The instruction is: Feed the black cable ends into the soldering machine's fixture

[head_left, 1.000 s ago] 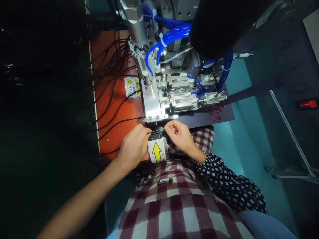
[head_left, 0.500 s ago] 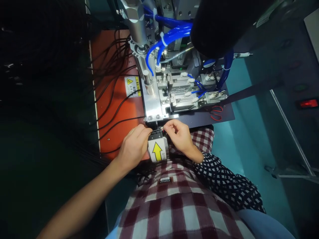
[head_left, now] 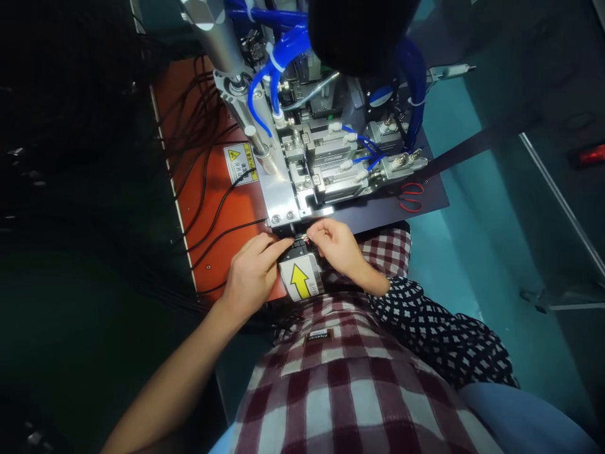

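My left hand (head_left: 251,270) is closed at the left side of a small black fixture (head_left: 296,250). Its index finger reaches over the fixture's top, and whatever its fingertips hold is hidden. From the right, my right hand (head_left: 336,247) pinches a tiny piece with white and red bits (head_left: 305,239), too small to name. Both sets of fingertips nearly meet above the fixture. In front of it, a white label with a yellow arrow (head_left: 299,280) faces up. Just beyond my fingers stands a metal plate (head_left: 280,203) of the machine.
Pneumatic cylinders (head_left: 335,165) with blue hoses (head_left: 290,47) fill the machine's middle. Black cables (head_left: 208,189) run across the orange base (head_left: 189,208), near a warning sticker (head_left: 242,164). Red-handled scissors (head_left: 411,197) lie on the dark right side. A black shape (head_left: 359,34) hangs overhead.
The camera view has shifted, so the machine appears further left and slightly higher. My left index finger now stretches further over the fixture, closer to my right fingertips. My right hand keeps its pinch.
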`<state>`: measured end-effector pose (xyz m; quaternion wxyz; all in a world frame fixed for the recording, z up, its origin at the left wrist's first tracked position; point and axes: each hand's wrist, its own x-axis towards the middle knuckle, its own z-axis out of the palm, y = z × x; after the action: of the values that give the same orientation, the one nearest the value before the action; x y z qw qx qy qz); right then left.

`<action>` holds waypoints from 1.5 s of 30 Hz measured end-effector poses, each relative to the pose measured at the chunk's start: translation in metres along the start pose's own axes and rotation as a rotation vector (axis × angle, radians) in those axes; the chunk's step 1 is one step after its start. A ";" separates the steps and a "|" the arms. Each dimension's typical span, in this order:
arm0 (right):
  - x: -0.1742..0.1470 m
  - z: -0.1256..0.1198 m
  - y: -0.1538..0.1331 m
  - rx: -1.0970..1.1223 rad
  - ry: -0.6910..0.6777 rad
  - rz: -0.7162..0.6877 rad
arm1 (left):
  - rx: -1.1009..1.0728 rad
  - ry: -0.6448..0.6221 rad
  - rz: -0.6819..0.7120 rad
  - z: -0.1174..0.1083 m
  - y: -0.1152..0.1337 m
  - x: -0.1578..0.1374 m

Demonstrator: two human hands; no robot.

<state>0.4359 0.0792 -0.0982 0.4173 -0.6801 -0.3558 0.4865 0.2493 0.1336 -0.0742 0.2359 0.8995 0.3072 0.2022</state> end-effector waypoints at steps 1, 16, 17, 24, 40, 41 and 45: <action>-0.002 0.000 -0.002 -0.071 0.029 -0.049 | 0.005 -0.004 0.000 0.000 0.000 0.000; -0.002 -0.004 -0.003 -0.156 0.007 -0.044 | 0.021 0.002 0.011 0.000 -0.001 -0.001; -0.002 -0.005 0.000 -0.127 0.006 -0.028 | 0.023 0.002 0.012 0.000 -0.001 -0.001; -0.020 -0.005 0.010 -0.060 0.030 -0.072 | 0.018 0.003 0.009 0.002 -0.001 -0.001; -0.013 -0.012 -0.004 -0.206 0.006 -0.280 | 0.033 -0.017 0.018 0.000 -0.001 0.000; -0.010 -0.013 -0.003 -0.168 -0.039 -0.269 | 0.038 -0.018 0.015 0.000 -0.001 0.000; -0.002 -0.019 0.005 0.059 -0.188 -0.080 | 0.069 -0.013 0.003 0.000 -0.001 0.001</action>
<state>0.4541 0.0716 -0.0984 0.4213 -0.6042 -0.4057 0.5412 0.2494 0.1345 -0.0748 0.2063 0.9088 0.3114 0.1860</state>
